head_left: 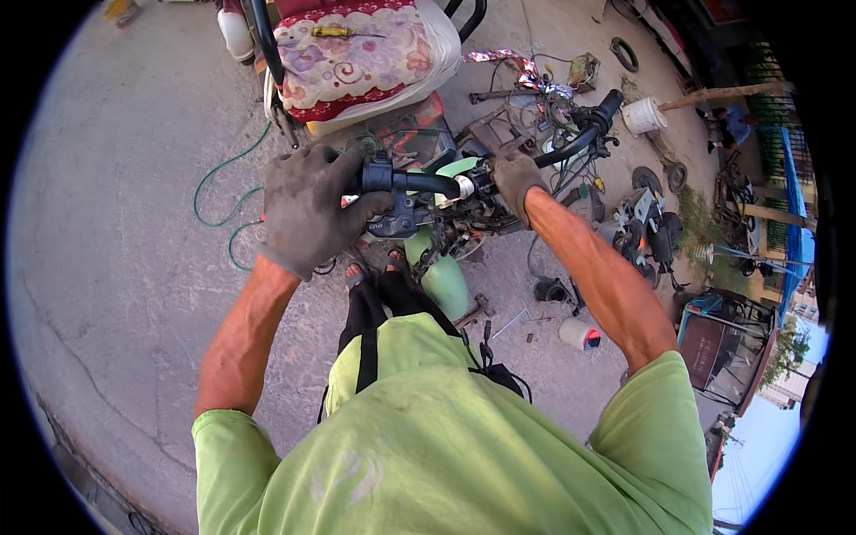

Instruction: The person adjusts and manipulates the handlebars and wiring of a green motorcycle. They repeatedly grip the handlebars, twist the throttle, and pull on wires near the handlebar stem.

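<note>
A black handlebar (428,182) spans the space in front of me, with loose cables and bare metal parts around its middle. My left hand (308,209), in a dark grey work glove, wraps round its left end, the thumb beside the switch housing (386,218). Close to the central clamp (480,181), my gloved right hand (519,183) is closed round the inner part of the bar; its fingertips are hidden. The right grip (609,105) sticks up free of any hand. Below the bar is a pale green fender (444,283).
Ahead stands a seat with a floral cover (348,58), a yellow-handled screwdriver (332,32) on it. A green hose (198,198) lies left. Scattered parts, a white bucket (640,117), a tyre (624,55) and a white-red tub (578,334) lie right. A person (736,127) is far right.
</note>
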`<move>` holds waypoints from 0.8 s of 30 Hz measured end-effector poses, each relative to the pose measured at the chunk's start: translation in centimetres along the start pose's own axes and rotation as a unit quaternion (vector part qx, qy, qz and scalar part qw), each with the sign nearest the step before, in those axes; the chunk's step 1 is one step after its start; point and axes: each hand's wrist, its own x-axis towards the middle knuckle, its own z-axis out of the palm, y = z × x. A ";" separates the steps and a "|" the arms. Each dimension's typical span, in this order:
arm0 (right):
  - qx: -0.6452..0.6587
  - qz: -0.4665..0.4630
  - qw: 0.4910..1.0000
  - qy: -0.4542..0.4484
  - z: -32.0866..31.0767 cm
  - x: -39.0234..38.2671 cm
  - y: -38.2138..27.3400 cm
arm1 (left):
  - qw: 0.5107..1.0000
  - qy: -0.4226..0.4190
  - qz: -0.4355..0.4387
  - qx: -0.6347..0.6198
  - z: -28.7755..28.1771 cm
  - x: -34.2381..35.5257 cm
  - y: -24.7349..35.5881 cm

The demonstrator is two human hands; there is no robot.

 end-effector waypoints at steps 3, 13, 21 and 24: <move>0.364 0.197 0.910 -0.021 -1.2 -1.2 -1.7 | 0.999 -0.031 -0.016 -0.009 0.0 -0.1 -0.2; 0.498 0.235 0.831 -0.083 -2.6 -3.5 -5.1 | 1.000 0.020 0.019 0.006 0.3 0.0 0.0; 0.663 0.241 0.703 -0.090 0.0 -3.5 -6.4 | 1.000 -0.015 0.006 0.006 0.4 0.0 0.3; 0.453 0.174 0.848 -0.212 -5.9 -6.1 -7.9 | 1.000 -0.002 0.014 0.014 0.1 0.2 0.1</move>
